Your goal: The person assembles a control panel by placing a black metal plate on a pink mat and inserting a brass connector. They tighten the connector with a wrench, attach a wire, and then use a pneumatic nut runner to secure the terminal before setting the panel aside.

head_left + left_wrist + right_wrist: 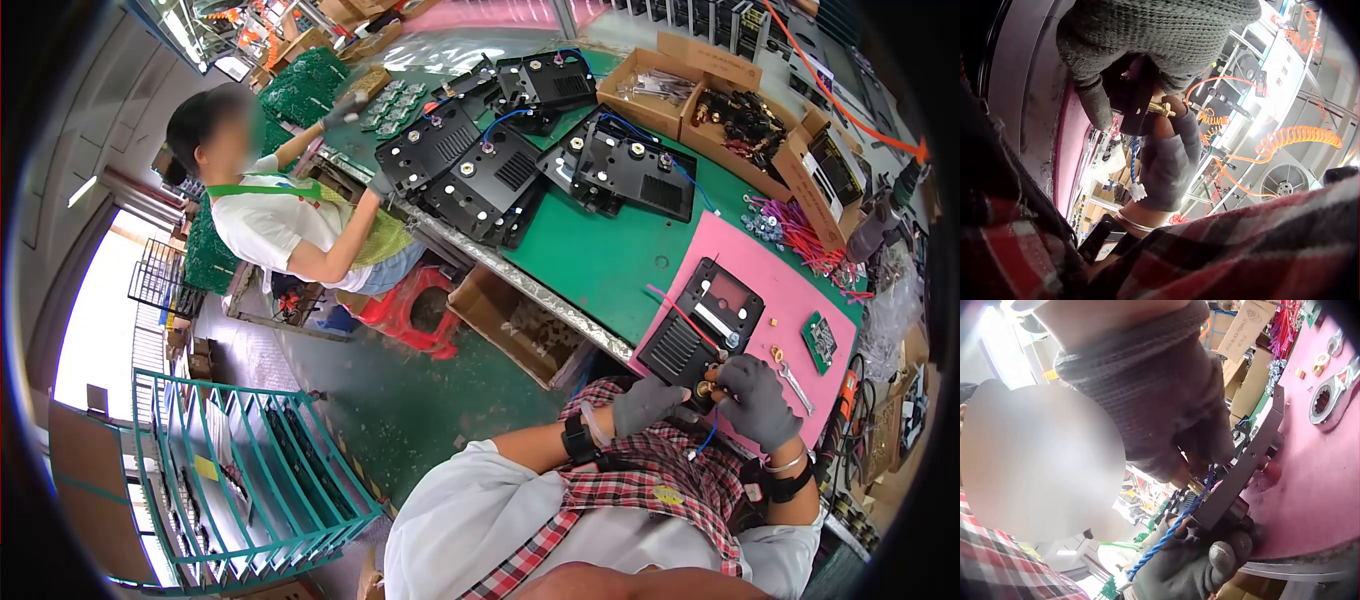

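Observation:
A black metal panel (pixel 700 320) with slots lies at the near edge of the pink mat, tilted up in the right wrist view. The left hand (pixel 645 405), in a grey glove, grips the panel's near end. Gloved too, the right hand (pixel 757 400) pinches a threaded brass fitting (pixel 1163 109) that sticks out of the panel. A twisted blue cable (pixel 1169 534) with a white connector (pixel 1138 191) hangs beside the fitting. Part of the brass thread is hidden by the fingers in the right wrist view.
On the pink mat (pixel 712 250) lie a wrench (pixel 795 385), brass nuts and a green circuit board (pixel 820 342). Several black panels (pixel 510 165) stand on the green table beyond. Boxes of parts line the far right; another person sits at the left.

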Motion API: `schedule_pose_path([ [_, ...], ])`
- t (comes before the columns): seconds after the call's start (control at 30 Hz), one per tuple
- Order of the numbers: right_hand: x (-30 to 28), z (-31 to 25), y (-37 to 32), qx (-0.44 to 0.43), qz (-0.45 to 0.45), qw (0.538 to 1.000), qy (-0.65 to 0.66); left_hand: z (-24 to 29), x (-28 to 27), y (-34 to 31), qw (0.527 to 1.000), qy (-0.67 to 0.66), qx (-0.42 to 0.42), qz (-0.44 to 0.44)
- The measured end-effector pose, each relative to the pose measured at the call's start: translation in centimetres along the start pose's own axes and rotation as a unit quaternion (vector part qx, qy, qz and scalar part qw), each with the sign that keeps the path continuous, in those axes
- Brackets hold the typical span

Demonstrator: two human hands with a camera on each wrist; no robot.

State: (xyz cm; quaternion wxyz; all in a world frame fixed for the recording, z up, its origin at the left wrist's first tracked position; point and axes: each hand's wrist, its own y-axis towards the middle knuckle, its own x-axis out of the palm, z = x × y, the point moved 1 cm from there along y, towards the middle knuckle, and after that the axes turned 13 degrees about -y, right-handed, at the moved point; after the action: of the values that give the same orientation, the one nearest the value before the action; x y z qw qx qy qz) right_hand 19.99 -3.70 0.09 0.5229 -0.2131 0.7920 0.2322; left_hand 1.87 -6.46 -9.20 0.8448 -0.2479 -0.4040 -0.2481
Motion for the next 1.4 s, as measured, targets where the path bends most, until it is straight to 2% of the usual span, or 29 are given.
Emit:
schedule_pose_path([
  [0.07,0.2,-0.3,0.2,0.019,-0.028,0.999,-0.013,0.0,0.0,0.0,1.000,0.014,-0.007,-0.001],
  [0.27,1.0,-0.3,0.6,0.051,-0.022,0.997,-0.049,1.1,1.4,-0.4,1.000,-0.006,0.013,0.012],
  [0.37,1.4,-0.6,0.4,0.051,0.001,0.993,-0.107,0.6,1.1,-0.2,1.000,0.001,0.016,0.003],
  [0.43,1.3,-0.5,0.2,0.054,0.013,0.995,-0.089,0.6,0.7,-0.1,1.000,0.014,0.001,-0.014],
  [0.67,0.7,-1.1,-0.5,0.063,0.022,0.997,-0.031,1.3,1.7,-0.6,0.997,0.053,0.028,0.045],
  [0.87,2.0,-0.5,-0.8,0.091,0.043,0.994,-0.049,1.2,1.3,-0.6,0.997,0.066,0.004,0.048],
  [0.97,1.7,-0.4,-0.7,0.111,-0.024,0.991,-0.073,1.2,1.1,-0.5,0.996,0.081,0.016,0.026],
  [1.13,1.0,-0.5,-0.6,0.098,0.033,0.995,-0.010,-0.6,-0.6,0.1,1.000,0.015,-0.008,0.010],
  [1.23,1.2,-0.5,-1.1,0.099,0.027,0.994,-0.036,-0.9,-0.8,0.3,1.000,-0.004,-0.005,-0.006],
  [1.27,1.2,-0.1,-1.4,0.069,0.025,0.995,-0.070,-0.8,-0.7,0.3,1.000,-0.013,-0.004,-0.008],
  [1.37,1.0,0.3,-1.4,0.110,0.017,0.994,-0.015,0.1,0.3,0.0,1.000,-0.019,0.009,-0.003],
  [1.4,1.0,0.0,-1.2,0.090,0.039,0.995,-0.024,0.4,0.6,-0.1,1.000,-0.018,0.014,0.000],
])
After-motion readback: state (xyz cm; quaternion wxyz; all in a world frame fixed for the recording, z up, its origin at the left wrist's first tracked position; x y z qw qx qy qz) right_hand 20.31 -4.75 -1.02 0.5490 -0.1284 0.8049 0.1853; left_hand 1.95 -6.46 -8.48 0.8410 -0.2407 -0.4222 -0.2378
